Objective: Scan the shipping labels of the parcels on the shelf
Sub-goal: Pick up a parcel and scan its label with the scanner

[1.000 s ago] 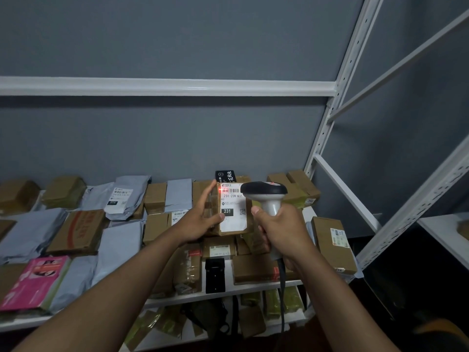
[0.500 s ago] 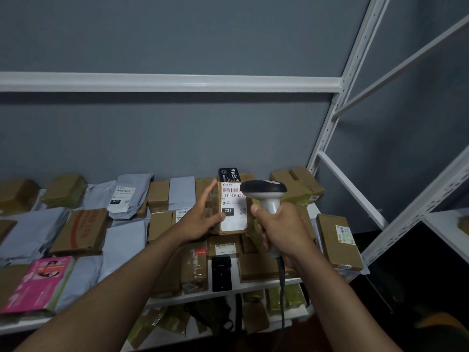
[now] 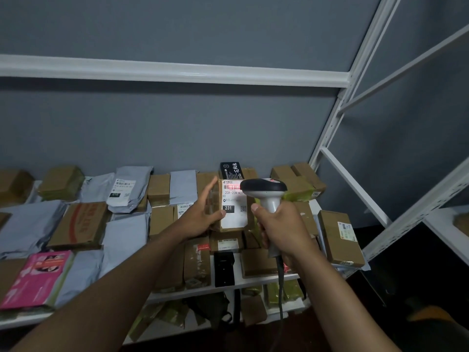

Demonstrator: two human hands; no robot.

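Dim, flat indoor light leaves the lower right corner nearly black, a red scan glow falls across the shipping label (image 3: pixel 234 204), and wide-angle distortion bends the shelf frame (image 3: pixel 354 80).

two bare forearms enter from the lower edge, one from the lower left, one from the lower right. no sleeve edge shows on either arm within the view. left hand (image 3: pixel 200 217) and right hand (image 3: pixel 281 229) are ungloved. no ring, watch or band is visible on fingers or wrists. short, unpainted nail visible on the right thumb (image 3: pixel 254 207).
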